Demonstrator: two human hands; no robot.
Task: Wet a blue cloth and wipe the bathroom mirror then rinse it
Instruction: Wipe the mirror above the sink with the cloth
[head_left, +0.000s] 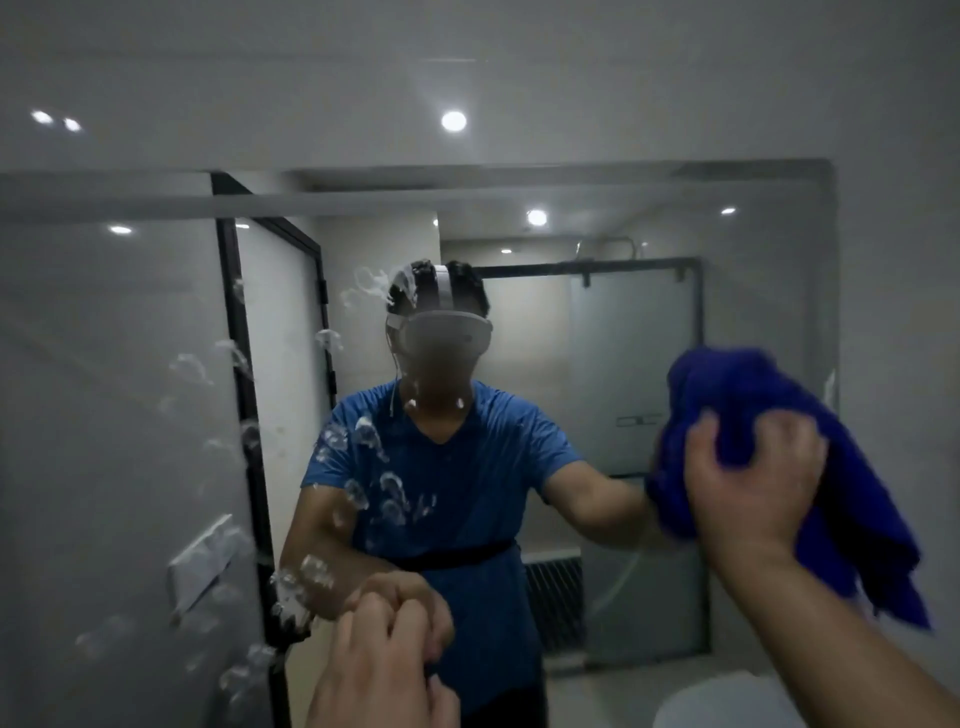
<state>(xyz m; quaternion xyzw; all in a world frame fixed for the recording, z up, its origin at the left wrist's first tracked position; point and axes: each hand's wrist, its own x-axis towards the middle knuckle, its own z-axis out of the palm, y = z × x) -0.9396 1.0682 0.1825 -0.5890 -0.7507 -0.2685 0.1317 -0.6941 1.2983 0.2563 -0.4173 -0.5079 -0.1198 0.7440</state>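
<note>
The right grip (753, 483) clutches the cloth (748, 384), fingers and thumb dug into a bunch of it, and holds it up at the right side of the mirror (623, 338), near the glass edge. Whether the cloth actually presses the glass cannot be told from here. The cloth is wadded, not flat. Its long axis runs on a slant, from a lump up and to the left of the right grip down to a loose tail that hangs below and to the right of it, the corner pointing downward past the wrist. The left grip (374, 670) is clenched, low and well to the left of the right one, with nothing visible in it, and its knuckles seem to meet their own reflection, so it is likely resting on the glass. The suds (363, 493) lie in white blotches above and to the left of the left grip, well apart from the cloth. The main risk is a poor wipe: with the cloth balled up, probably only a small patch would meet the mirror, so strokes may streak or skip. The hanging tail could drag over the wall beside the mirror or flick drips. The knuckles may leave marks on the glass, and if that fist is taking weight it could slip on the wet surface. The blotches may dry before the cloth gets across to them.
</note>
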